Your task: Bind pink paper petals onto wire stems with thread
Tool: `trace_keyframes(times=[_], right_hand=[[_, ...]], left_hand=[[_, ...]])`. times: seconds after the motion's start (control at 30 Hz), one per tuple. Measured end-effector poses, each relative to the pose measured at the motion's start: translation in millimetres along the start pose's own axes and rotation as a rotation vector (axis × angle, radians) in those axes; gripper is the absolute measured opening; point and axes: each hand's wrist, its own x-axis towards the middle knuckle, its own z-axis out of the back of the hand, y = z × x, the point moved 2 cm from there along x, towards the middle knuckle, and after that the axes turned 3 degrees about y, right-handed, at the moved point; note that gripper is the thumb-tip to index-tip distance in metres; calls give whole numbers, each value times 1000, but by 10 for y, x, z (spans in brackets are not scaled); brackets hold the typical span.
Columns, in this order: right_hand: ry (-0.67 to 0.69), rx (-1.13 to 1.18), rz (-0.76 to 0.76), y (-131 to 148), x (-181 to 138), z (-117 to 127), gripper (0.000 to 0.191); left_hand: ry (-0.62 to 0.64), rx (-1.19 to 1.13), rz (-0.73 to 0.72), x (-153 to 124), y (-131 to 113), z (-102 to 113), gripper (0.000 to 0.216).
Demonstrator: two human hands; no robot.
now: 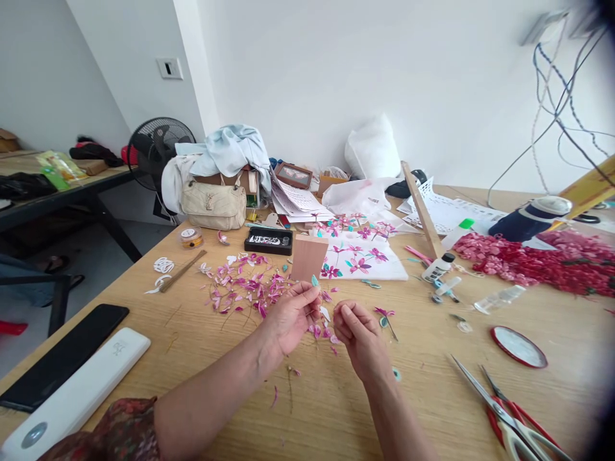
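Note:
My left hand (293, 314) is pinched closed on a small teal leaf (315, 280), which pokes up above the thumb and fingertip. Close beside it on the right, my right hand (360, 333) has its thumb pressed to curled fingers; what is between them, if anything, is too small to make out. Loose pink and purple petals (262, 282) are scattered on the table behind and under the hands. A wooden block (309, 256) stands upright just beyond my left hand. Finished purple flowers with teal leaves (358, 264) lie on a white sheet behind.
Scissors (500, 403) and red-handled pliers (512, 403) lie at the right front. A small bottle with a black cap (438, 267), a red-rimmed dish (519, 346) and pink flower bunches (538, 259) are on the right. A phone (67, 352) and white power bank (81, 390) lie left.

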Motion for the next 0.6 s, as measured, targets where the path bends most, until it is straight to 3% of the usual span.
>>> trace_keyframes(times=[0.13, 0.33, 0.47, 0.6], right_hand=[[28, -265, 55, -54, 2, -88, 19], [118, -989, 459, 1, -76, -250, 15], [128, -1149, 569, 86, -141, -242, 17], [47, -1136, 590, 215, -169, -151, 16]], left_hand=[[-59, -18, -89, 26, 27, 21, 26], [-123, 294, -308, 90, 95, 76, 24], [-176, 602, -406, 125, 78, 93, 21], [-129, 780, -452, 135, 40, 99, 17]])
